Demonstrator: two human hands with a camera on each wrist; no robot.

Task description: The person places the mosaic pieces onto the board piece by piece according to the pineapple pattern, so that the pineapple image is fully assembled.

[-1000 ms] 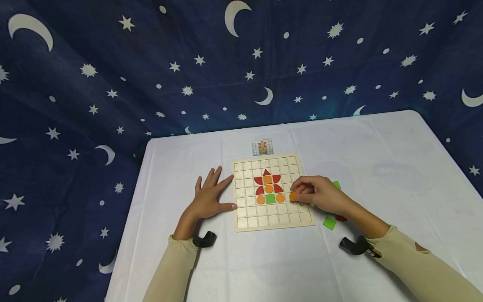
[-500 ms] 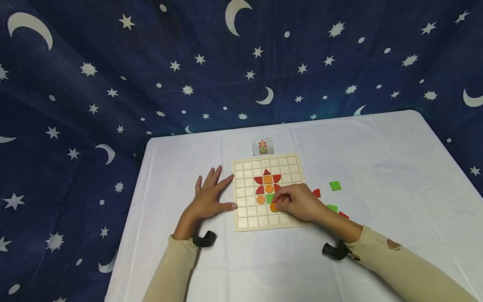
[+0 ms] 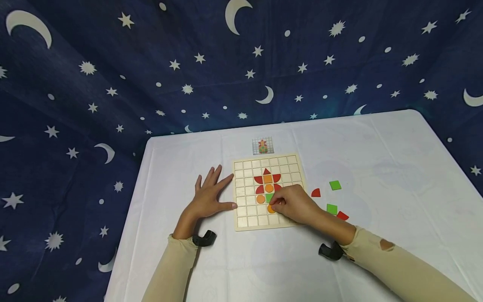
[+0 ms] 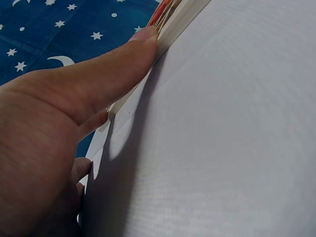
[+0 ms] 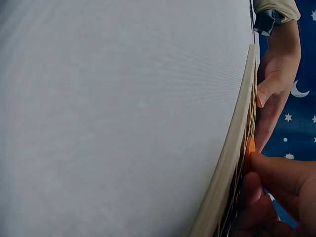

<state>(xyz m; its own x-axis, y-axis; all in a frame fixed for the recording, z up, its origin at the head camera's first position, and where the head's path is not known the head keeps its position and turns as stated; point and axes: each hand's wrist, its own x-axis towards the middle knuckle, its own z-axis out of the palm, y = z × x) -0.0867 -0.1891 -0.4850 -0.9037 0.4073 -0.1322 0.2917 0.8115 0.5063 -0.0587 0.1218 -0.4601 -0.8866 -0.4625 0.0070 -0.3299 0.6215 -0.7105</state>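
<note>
A square wooden board (image 3: 245, 212) with a carved grid lies on the white-covered table. On it sits a figure of flat pieces: a red triangle (image 3: 266, 171), red quarter-circles (image 3: 276, 178), an orange square (image 3: 267, 179), orange discs (image 3: 260, 199) and a green square (image 3: 269, 198). My right hand (image 3: 296, 204) pinches an orange disc (image 3: 271, 209) between thumb and fingertips, at the cell just below the green square; in the right wrist view this disc (image 5: 251, 145) is tilted up from the board. My left hand (image 3: 209, 199) lies spread, with thumb and index fingertip at the board's left edge.
Right of the board lie loose green squares (image 3: 335, 185) and red quarter-circles (image 3: 342, 215). A small card (image 3: 263, 146) with a gridded picture of a similar figure lies behind the board. A dark blue star-patterned curtain (image 3: 211, 75) hangs beyond the table.
My right hand has carried the orange disc leftward from the board's right side to below the green square, uncovering the loose pieces at the right. My left hand stays in place.
</note>
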